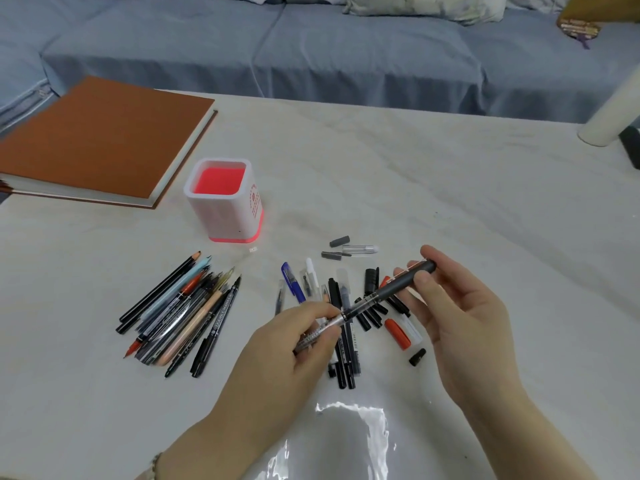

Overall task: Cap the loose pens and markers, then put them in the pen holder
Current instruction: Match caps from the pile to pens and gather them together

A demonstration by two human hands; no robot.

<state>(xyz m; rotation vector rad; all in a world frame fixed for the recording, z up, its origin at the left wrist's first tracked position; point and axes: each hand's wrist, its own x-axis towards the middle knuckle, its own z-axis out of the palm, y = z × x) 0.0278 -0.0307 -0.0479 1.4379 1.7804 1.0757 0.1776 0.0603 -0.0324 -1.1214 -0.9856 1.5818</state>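
Both hands hold one dark grey pen with a clear section (pixel 381 296) above the white cloth-covered counter (pixel 450 188). The left hand (pixel 298 344) pinches the pen's clear, lower end, its fingers (pixel 322 311) closed around the barrel; the right hand (pixel 460 317) grips the dark upper end between thumb and fingers (pixel 424 278). The pen slants upward from left to right, over a scatter of loose black, blue, white and red pens and caps (pixel 349 317) lying on the counter. A second heap of pencils and markers (pixel 183 313) lies well to the left, fanned out with tips pointing away from the viewer. Behind that heap stands the white square pen holder with a red base and red interior (pixel 225 202), upright and apart from both heaps. A small group of grey and clear caps (pixel 349 247) lies beyond the scatter. A brown-covered book (pixel 100 140) rests flat at the counter's far left corner, and a blue-covered sofa (pixel 311 53) lies beyond the counter.
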